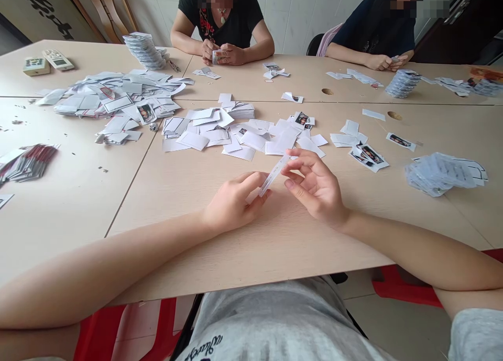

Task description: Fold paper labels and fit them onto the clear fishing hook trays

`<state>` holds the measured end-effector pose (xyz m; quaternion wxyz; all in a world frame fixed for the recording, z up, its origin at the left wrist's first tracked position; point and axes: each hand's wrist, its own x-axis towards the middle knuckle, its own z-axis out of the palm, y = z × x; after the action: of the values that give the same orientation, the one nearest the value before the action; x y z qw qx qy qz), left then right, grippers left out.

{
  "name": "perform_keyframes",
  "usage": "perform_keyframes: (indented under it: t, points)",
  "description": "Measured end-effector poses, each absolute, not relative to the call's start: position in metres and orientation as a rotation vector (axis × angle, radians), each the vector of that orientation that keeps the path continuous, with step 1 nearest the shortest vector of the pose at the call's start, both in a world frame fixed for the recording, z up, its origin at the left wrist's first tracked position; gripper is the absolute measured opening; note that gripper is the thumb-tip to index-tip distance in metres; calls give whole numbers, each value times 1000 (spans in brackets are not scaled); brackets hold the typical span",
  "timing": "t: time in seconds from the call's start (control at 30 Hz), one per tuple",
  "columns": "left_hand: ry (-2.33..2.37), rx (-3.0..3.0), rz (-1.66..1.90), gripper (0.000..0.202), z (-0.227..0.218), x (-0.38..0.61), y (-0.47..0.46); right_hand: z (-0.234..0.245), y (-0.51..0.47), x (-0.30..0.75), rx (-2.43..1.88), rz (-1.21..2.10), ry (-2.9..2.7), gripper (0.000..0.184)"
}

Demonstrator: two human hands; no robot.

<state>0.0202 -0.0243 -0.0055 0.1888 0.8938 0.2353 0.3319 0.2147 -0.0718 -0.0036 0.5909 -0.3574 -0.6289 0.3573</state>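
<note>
My left hand [236, 201] pinches the lower end of a narrow, whitish translucent plastic sleeve [274, 176] between thumb and fingers, tilted up to the right over the table's near part. Beside its upper end is my right hand [316, 185], thumb and fingers apart, the index fingertip at or very near the sleeve's tip; I cannot tell whether it touches. Whether anything lies inside the sleeve is too small to make out. Just beyond both hands spreads a loose pile of white paper cards [236, 133], a few with dark printed pictures.
A stack of clear plastic sleeves [440, 172] lies at right, near some picture cards [369, 155]. Farther left are a big heap of cards [118, 96] and a tall stack [145, 51]. Two people sit across the wooden table [188, 266], each handling small items.
</note>
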Motion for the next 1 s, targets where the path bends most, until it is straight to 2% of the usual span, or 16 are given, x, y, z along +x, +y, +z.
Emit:
perform_keyframes:
  t: [0.33,0.83,1.0]
  points:
    - [718,2505,835,7,-4,19,-25,-4,-70,215,-830,860,-1475,27]
    - [703,2519,824,8,-1,20,-27,-9,-66,217,-935,828,-1508,13]
    - [713,2519,827,8,0,20,-27,-9,-66,217,-901,842,-1503,21]
